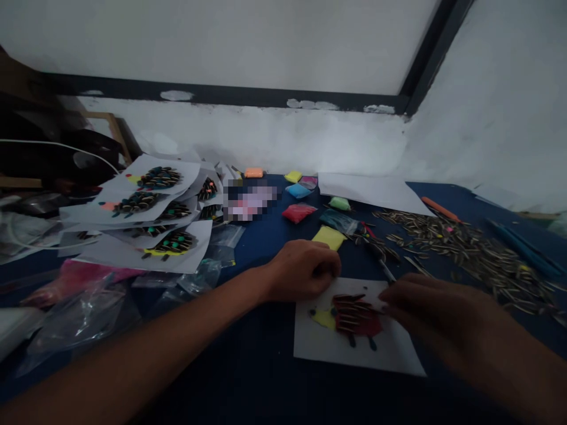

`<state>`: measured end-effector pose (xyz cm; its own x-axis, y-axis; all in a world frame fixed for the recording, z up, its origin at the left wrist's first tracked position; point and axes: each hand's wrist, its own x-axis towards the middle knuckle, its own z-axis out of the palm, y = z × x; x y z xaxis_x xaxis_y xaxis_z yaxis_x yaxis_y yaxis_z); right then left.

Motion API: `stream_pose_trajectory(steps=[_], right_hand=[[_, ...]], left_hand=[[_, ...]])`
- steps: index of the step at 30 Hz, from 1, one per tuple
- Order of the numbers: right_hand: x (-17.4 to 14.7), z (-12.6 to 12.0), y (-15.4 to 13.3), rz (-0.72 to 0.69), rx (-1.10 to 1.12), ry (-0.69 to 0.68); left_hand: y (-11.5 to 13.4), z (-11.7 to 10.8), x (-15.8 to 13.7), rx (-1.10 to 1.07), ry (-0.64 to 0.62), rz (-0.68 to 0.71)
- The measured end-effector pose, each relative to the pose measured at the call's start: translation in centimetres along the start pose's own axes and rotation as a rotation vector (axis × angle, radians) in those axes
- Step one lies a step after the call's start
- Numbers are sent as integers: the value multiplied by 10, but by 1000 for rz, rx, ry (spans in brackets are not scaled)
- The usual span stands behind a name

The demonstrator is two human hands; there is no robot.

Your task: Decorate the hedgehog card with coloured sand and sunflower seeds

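A white paper sheet (pixel 319 348) lies in front of me. On it is a hedgehog picture with a yellow head (pixel 325 319) and a red clay body (pixel 370 324) stuck with striped sunflower seeds (pixel 346 313). My left hand (pixel 305 268) is curled closed at the sheet's upper left corner, beside a yellow clay packet (pixel 329 238); its fingertips are hidden. My right hand (pixel 425 304), blurred, pinches a thin tool (pixel 388 271) with a light shaft, over the sheet's right side close to the red body. The tool's kind is unclear.
Loose sunflower seeds (pixel 478 254) spread across the blue table at right, near an orange-handled object (pixel 440 209). Red (pixel 298 213) and blue (pixel 299 190) clay packets lie ahead. Finished-looking hedgehog sheets (pixel 177 168) are stacked left, above clear plastic bags (pixel 95 319). A wall stands behind.
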<state>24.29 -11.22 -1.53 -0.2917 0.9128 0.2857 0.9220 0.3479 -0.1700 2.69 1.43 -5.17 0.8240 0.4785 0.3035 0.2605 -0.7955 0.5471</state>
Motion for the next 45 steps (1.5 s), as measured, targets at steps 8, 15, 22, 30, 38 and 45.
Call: stream_pose_trajectory(steps=[8, 15, 22, 30, 38, 45], right_hand=[[10, 2, 61, 58, -424, 152], [22, 11, 67, 43, -339, 37], [23, 10, 61, 91, -306, 3], [22, -6, 52, 406, 346, 0], [19, -15, 38, 493, 591, -53], [19, -11, 38, 462, 531, 40]], left_hand=[[0, 0, 0, -13, 0, -6], [1, -1, 1, -6, -4, -12], [2, -1, 0, -10, -11, -12], [-1, 1, -1, -12, 2, -3], [1, 0, -1, -18, -5, -6], [2, -1, 1, -10, -8, -12]])
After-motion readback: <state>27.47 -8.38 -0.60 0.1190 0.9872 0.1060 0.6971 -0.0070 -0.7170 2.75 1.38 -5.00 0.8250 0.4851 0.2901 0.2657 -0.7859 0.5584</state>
